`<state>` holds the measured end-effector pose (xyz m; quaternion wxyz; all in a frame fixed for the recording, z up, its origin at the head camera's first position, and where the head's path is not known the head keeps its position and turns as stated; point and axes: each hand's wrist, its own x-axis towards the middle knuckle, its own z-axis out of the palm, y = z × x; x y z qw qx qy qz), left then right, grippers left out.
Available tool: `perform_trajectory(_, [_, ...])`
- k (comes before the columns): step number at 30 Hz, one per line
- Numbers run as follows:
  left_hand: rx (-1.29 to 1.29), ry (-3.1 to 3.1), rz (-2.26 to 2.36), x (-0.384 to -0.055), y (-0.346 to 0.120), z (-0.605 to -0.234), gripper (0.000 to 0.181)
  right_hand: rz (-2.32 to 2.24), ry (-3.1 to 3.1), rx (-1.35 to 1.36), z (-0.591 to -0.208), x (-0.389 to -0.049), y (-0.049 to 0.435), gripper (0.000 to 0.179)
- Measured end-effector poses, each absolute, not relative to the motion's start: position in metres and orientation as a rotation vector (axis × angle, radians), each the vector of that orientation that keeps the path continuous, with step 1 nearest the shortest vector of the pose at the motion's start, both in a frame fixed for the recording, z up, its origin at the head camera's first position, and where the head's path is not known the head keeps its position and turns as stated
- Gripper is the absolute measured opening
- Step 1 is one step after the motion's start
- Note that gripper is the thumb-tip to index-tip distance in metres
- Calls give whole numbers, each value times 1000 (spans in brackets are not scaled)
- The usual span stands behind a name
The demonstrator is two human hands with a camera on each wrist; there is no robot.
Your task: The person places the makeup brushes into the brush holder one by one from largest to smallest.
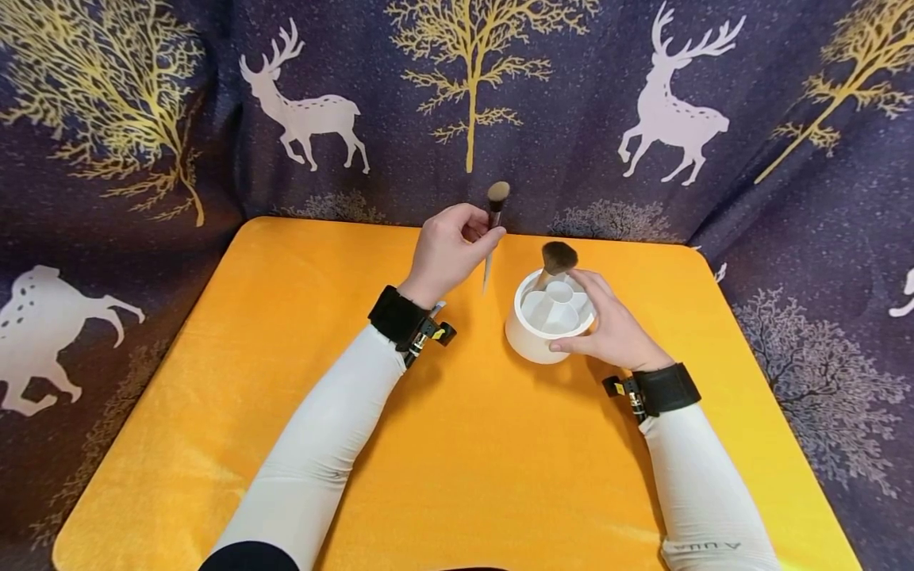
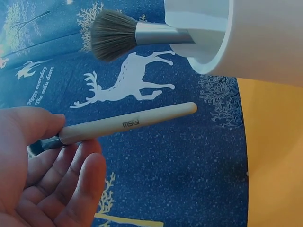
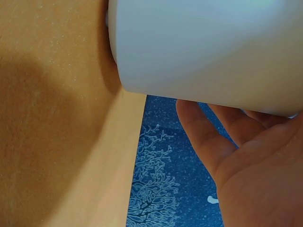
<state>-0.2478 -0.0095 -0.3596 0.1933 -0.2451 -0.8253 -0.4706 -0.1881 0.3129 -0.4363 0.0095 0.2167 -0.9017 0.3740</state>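
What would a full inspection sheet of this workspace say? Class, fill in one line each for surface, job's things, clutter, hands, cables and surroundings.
Surface: orange table, cloth-covered, with rounded corners.
Job's things: white round holder with divided compartments stands on the table; a large brush stands in it, bristles up. A slim brush with a pale handle is held above the table, bristles up.
Clutter: nothing seen.
Hands: left hand pinches the slim brush; right hand rests against the holder's side, fingers along its wall.
Cables: nothing seen; black wrist straps only.
Surroundings: dark blue backdrop printed with white deer and gold trees.
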Motion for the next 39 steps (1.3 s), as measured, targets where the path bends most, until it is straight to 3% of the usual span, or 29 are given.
perform_trajectory(39, [-872,-2342,-1277,-248,13,-359,19,1214,-2801,683,-437,-189,312,127])
